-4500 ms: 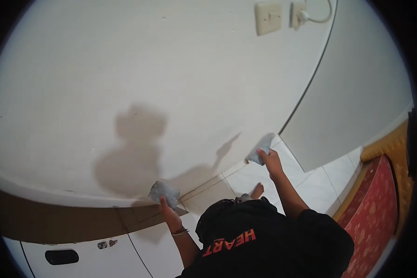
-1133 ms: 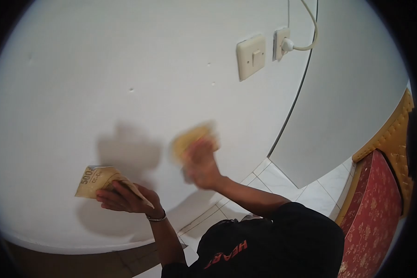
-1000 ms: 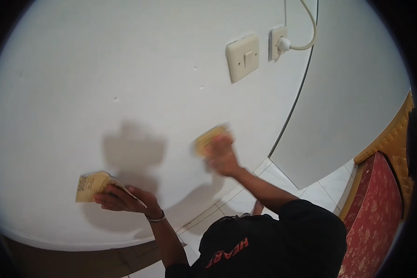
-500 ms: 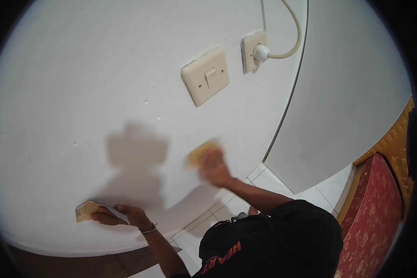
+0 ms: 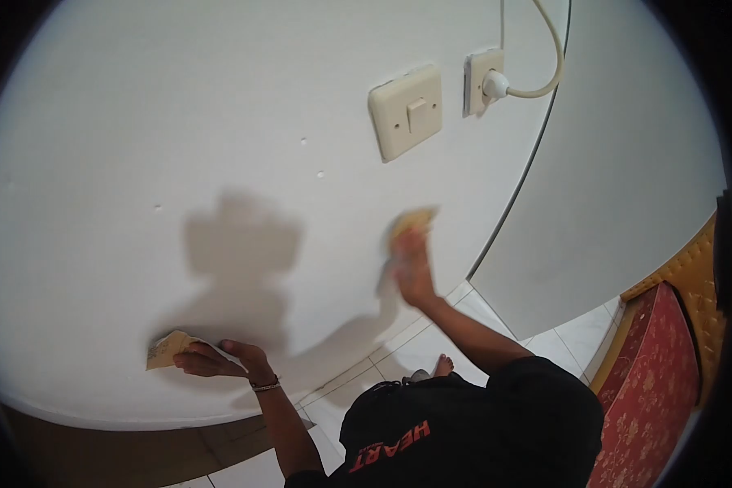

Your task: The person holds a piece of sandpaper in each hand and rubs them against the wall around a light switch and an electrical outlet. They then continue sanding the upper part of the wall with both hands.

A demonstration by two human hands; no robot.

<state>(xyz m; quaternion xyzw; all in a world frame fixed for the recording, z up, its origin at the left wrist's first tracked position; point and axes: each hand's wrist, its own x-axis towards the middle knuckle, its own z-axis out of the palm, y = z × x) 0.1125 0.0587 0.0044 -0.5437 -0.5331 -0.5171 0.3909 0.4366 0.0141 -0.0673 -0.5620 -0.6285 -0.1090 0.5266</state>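
Both hands are pressing sandpaper to the white wall (image 5: 220,106): the left hand (image 5: 220,359) is clamping 1 sheet (image 5: 164,350) low, the right hand (image 5: 412,264) another sheet (image 5: 411,220) below the switch (image 5: 406,112).

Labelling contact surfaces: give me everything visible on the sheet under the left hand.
The sheet is a small tan piece that looks like sandpaper, with faint dark print on the upward face, too small to read. It lies flat against the white wall, low down, just above the wall's bottom edge. The left hand presses it with spread fingers covering its right part; only the left corner shows, pointed and slightly creased. Nothing else touches it.
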